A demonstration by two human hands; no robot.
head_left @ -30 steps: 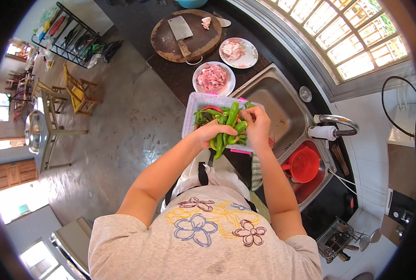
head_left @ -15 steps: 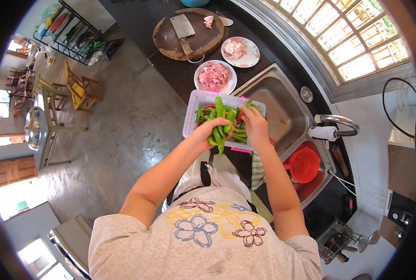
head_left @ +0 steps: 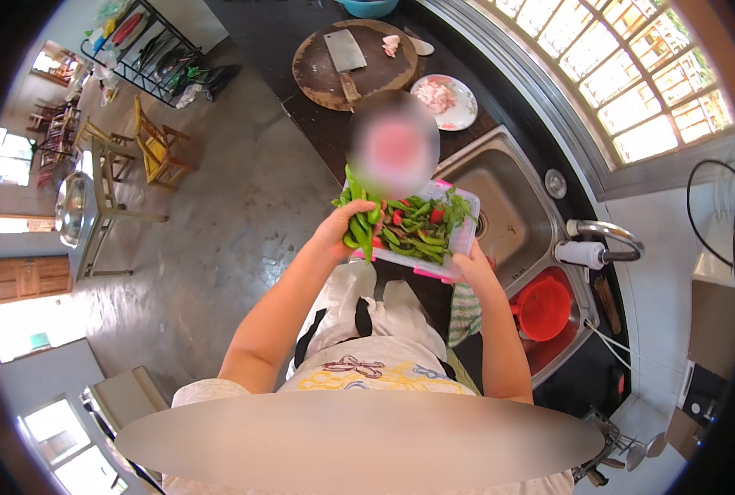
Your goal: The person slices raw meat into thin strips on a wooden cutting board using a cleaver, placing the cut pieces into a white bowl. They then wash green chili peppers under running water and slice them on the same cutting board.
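Note:
My left hand (head_left: 342, 226) is closed around a bunch of long green chili peppers (head_left: 360, 233), held over the left end of a clear plastic box (head_left: 464, 237) with pink clips. My right hand (head_left: 474, 265) grips the box's near right corner, its fingers partly hidden by the box. Inside the box lie more green peppers (head_left: 423, 245), a few red ones (head_left: 437, 215) and some leafy greens (head_left: 456, 206). The box is held up in front of me, by the counter's edge.
A cleaver (head_left: 345, 51) rests on a round chopping board (head_left: 311, 76). Beside it stands a plate of pale chopped meat (head_left: 435, 96); a nearer pink-centred patch is blurred. At the right are a steel sink (head_left: 499, 239), a faucet (head_left: 602, 235) and a red basin (head_left: 544, 308).
My left hand has moved left with the peppers, away from the box's middle. My right hand has left the box's contents and taken hold of its near right corner. The box has tilted.

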